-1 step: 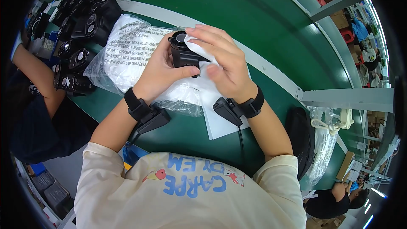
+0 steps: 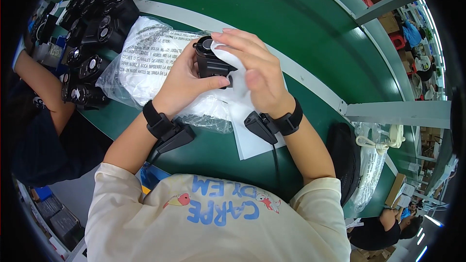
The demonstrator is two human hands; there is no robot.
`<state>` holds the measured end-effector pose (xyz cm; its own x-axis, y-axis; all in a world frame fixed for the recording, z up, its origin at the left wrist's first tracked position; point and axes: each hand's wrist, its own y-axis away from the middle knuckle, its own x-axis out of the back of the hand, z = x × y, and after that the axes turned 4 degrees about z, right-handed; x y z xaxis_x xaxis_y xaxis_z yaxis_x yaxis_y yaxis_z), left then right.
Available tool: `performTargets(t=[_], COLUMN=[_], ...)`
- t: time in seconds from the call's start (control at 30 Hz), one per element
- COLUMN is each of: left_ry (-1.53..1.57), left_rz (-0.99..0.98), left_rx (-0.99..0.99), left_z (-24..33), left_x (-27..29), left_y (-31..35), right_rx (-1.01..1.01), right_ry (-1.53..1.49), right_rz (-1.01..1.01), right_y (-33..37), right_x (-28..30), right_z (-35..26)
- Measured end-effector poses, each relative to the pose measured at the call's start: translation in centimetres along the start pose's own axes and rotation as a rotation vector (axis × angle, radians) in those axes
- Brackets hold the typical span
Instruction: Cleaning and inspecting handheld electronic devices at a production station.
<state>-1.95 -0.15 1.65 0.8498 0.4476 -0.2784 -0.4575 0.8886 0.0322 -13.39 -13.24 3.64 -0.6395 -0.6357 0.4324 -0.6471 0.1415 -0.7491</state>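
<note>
My left hand (image 2: 182,85) is closed around a black binocular-like device (image 2: 212,65), its thumb along the near side and a round lens facing up. My right hand (image 2: 262,70) presses a white wiping cloth (image 2: 227,57) against the device's right side, near the lens; its fingers reach over the cloth and its thumb is blurred. Beneath both hands lies a clear printed plastic bag (image 2: 145,63) with white material inside. White sheets (image 2: 247,140) lie under my right wrist.
Several similar black devices (image 2: 104,29) are stacked at the far left of the green table (image 2: 218,150). A person's arm (image 2: 46,85) is beside them. On the right are a black case (image 2: 343,160), a plastic-wrapped bundle (image 2: 370,174) and a grey post (image 2: 398,114).
My right thumb has shifted slightly to the right, away from the device. The device and my left hand are almost unmoved.
</note>
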Motion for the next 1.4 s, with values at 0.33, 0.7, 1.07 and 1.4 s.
performTargets(t=[0.33,0.7,1.07,1.4], left_ry=[-0.051,-0.014,-0.242,-0.359], left_rz=[-0.012,-0.016,0.031,0.046], left_rx=[-0.026,-0.002,-0.151,-0.218], left_z=[-0.8,0.1,-1.0,-1.5], left_x=[0.4,-0.1,-0.3,-0.1], left_y=[-0.3,0.0,-0.1,-0.1], right_rx=[-0.183,-0.269,-0.272,-0.244], right_ry=[-0.171,-0.112,-0.039,0.075], right_rz=[-0.009,-0.146,-0.087,0.005], right_y=[0.1,-1.0,-0.7,-0.3], right_x=[-0.2,3.7,2.4,0.4], right_z=[0.2,0.6,0.1,-0.8])
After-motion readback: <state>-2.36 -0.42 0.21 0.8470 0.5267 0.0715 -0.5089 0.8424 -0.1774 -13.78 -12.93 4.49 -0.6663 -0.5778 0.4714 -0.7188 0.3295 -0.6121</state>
